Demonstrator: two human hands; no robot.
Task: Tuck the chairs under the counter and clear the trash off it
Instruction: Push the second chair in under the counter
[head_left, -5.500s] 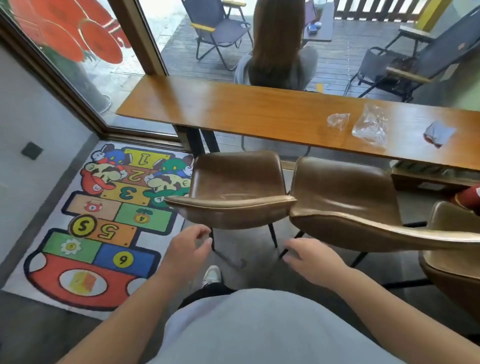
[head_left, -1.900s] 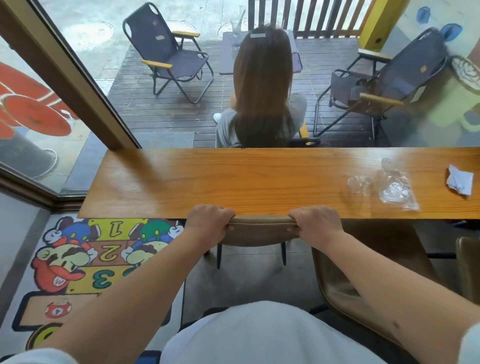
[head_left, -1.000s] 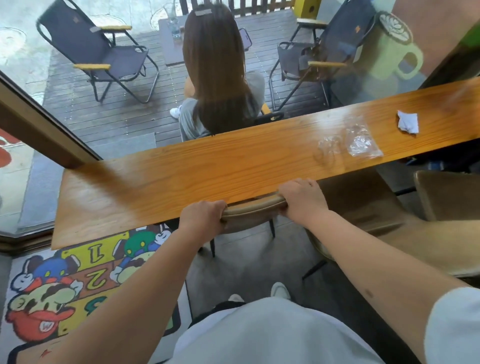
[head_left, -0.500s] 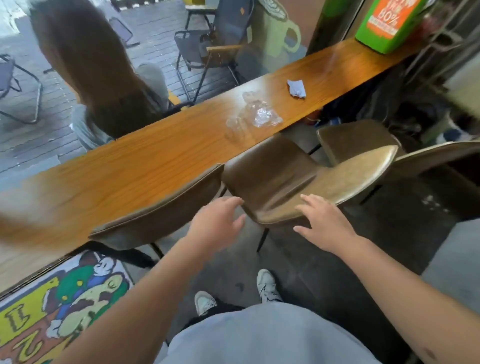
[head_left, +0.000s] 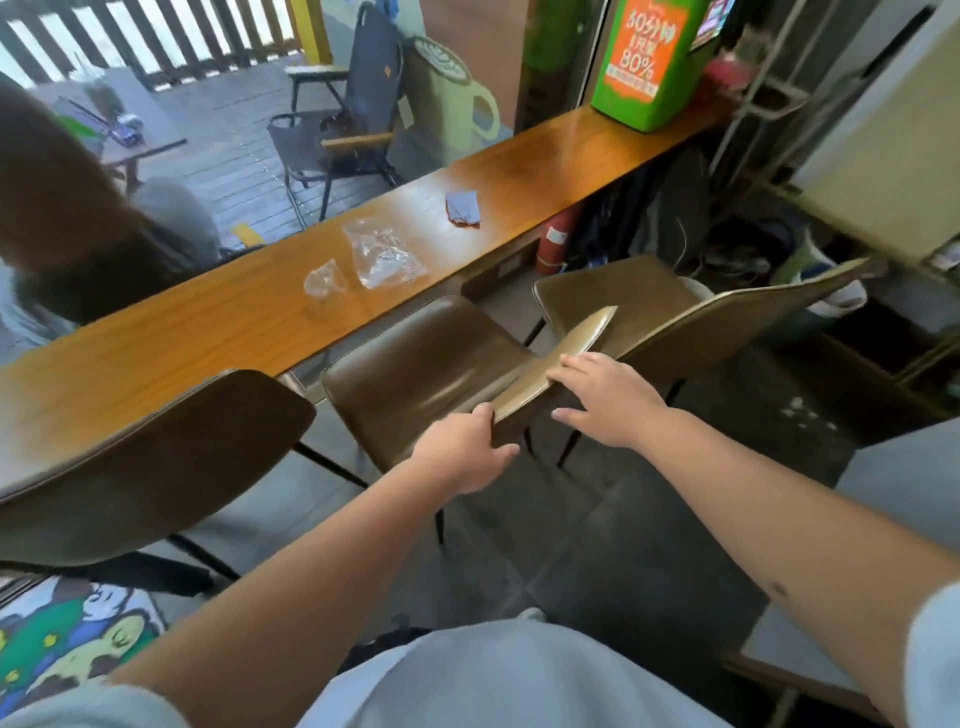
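Note:
A long wooden counter (head_left: 218, 332) runs along the window. Three brown leather chairs stand by it. The left chair (head_left: 156, 447) has its seat under the counter. The middle chair (head_left: 421, 374) stands out from the counter. My left hand (head_left: 462, 452) grips the left end of its backrest. My right hand (head_left: 602, 395) lies on the backrest's top edge with the fingers spread. The right chair (head_left: 727, 317) stands further right. On the counter lie a clear plastic bag (head_left: 382, 254), a small clear wrapper (head_left: 324, 280) and a crumpled grey paper (head_left: 462, 207).
A green box (head_left: 649, 57) stands at the counter's far end. A red fire extinguisher (head_left: 556, 241) and dark clutter sit under that end. A person sits outside the glass at left. A cartoon floor mat (head_left: 67, 644) lies at lower left.
I pushed the left chair under the counter and let go. My view turned right. Both hands reached the middle chair's backrest, and the left hand took hold of it.

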